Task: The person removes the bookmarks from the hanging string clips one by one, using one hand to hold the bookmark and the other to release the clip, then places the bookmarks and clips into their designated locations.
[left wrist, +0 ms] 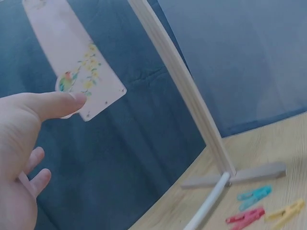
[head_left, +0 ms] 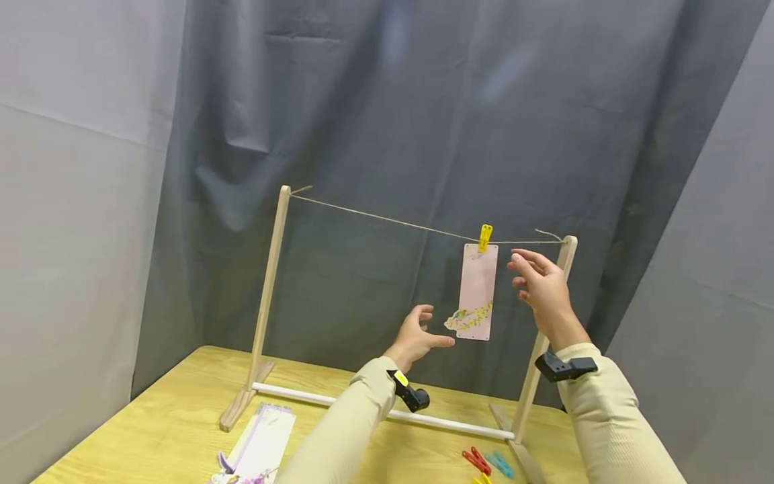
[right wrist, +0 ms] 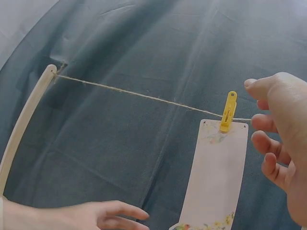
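A pink card [head_left: 478, 286] with yellow flowers and a bird near its lower edge hangs from a thin string [head_left: 387, 218]. One yellow clothespin [head_left: 486, 238] clips its top edge to the string. My left hand [head_left: 417, 339] is just left of the card's lower end, thumb and fingers spread apart, holding nothing. To the card's right, near the clothespin, my right hand [head_left: 544, 289] is raised with loosely bent fingers and nothing in them. In the right wrist view that hand [right wrist: 285, 139] stands apart from the clothespin [right wrist: 229, 111].
A wooden frame with a left post [head_left: 270, 282] and right post [head_left: 535, 363] bears the string; a white bar [head_left: 447, 422] joins them below. More cards [head_left: 260, 444] lie at the table's front left. Red [head_left: 476, 461] and blue clothespins [head_left: 499, 464] lie front right, beside a yellow one [left wrist: 288, 213].
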Demonstrator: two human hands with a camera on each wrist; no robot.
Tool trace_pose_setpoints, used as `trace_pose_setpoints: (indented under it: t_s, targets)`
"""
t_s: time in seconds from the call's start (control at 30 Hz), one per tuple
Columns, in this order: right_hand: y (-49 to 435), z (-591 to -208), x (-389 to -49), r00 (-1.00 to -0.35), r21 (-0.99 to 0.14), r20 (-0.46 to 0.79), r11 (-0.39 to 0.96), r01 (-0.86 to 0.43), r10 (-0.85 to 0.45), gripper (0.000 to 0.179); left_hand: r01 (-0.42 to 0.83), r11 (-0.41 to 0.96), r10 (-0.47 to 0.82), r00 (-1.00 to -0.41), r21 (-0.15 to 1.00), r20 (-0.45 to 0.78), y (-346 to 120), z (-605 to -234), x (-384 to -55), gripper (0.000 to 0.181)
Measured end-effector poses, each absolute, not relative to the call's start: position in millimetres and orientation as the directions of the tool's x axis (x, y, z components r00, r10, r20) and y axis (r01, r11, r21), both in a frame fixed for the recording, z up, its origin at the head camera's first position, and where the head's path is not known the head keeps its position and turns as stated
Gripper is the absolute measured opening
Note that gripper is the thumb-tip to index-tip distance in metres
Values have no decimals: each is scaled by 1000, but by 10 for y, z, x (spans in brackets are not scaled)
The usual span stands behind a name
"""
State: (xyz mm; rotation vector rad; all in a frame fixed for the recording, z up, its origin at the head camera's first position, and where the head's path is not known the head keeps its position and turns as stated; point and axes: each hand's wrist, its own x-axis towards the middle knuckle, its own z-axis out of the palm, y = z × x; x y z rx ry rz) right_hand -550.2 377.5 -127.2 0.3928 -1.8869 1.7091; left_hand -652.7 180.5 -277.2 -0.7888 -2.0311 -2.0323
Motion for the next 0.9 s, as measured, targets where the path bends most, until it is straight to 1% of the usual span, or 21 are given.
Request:
trace_pose_setpoints:
  t_s: [0.2,0.33,0.43,0.57,0.7,0.83,0.9]
  targets:
    - [3722,-1146,-5599,-817,-819,557,258,-513,145,50,458,-81,219,-858,885,464,2019,-2731,-6528,81]
    - [3702,-1043,-5647,-808,-795,576,318,-517,128,53,455,-81,197,-865,887,462,2124,-2708,-6545,82]
    - [3685,-1004,-5693,-801,-779,587,351,-519,119,56,439,-80,175,-878,895,446,2178,-2724,-6546,79]
    - [3661,-986,-5770,-812,-778,575,373,-505,99,60,398,-112,160,-897,911,411,2232,-2755,-6524,72]
    - [3626,-969,-5812,-824,-778,561,391,-492,80,62,397,-168,127,-899,902,419,2267,-2758,-6532,65]
    - [3598,-957,-5823,-821,-766,566,417,-488,79,63,426,-184,81,-891,886,446,2287,-2754,-6546,51]
    - [3589,-949,-5831,-818,-764,569,421,-490,81,62,426,-210,81,-889,880,450,2292,-2750,-6546,42]
